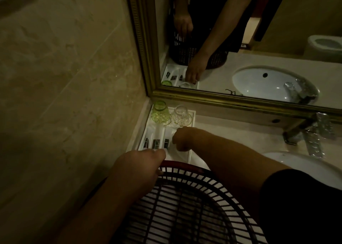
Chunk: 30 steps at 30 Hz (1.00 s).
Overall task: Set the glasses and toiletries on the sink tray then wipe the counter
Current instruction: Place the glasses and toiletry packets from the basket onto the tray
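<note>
A white sink tray point(192, 114) lies on the counter in the corner by the wall. At its far end stand a green glass point(160, 114) and a clear glass point(181, 116), both upside down. Three white toiletry packets with dark labels point(156, 143) lie side by side in the tray's slots. My right hand point(182, 139) is over the tray's right compartment, fingers curled down on a pale item I cannot make out. My left hand point(142, 165) grips the rim of a dark red slatted basket point(187, 203) in front of the tray.
A beige counter point(231, 132) runs right to a white basin point(303, 165) with a chrome tap point(311, 134). A gold-framed mirror point(240, 40) stands behind, with a marble wall on the left. The mirror shows my arms, the basket and a toilet.
</note>
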Available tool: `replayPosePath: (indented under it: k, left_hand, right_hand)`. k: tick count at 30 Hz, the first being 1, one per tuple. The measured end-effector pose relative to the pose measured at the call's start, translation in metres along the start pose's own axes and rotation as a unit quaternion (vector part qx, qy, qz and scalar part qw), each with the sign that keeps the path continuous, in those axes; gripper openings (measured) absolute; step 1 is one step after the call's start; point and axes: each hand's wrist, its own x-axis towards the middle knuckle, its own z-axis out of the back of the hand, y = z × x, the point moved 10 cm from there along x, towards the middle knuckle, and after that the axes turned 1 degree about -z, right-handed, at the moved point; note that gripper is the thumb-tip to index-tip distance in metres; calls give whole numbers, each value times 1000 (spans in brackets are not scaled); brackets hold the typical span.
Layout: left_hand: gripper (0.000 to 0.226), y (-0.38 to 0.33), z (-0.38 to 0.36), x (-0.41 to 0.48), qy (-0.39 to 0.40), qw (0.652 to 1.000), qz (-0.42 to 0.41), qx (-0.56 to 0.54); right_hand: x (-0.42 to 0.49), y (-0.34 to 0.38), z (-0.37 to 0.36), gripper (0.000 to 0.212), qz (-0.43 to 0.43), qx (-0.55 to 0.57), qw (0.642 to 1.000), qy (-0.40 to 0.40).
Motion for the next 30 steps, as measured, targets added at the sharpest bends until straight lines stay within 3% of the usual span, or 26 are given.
replayPosePath:
  k: [10,14,19,24,26,30]
  left_hand:
    - [25,-3,3,-1,4,1000,-8,-3]
    - [28,-5,6,-4,-7,999,-18,29]
    - [30,-5,8,-3,-25,999,-26,22]
    - [35,-2,5,-3,-14,999,-11,34]
    - [36,0,3,-2,-10,999,-12,43]
    - [38,1,1,1,-7,998,-11,55]
  right_hand:
    - [-67,7,32,38,13,27,999,-43]
    - [-107,4,56,12,-25,56,990,-126]
    - [-167,10,71,46,2,278,932,-233]
    - [-209,15,28,65,-21,290,927,-235]
    - [-224,0,15,61,-47,295,919,-259]
    - [-251,-22,-27,30,-109,210,933,-270]
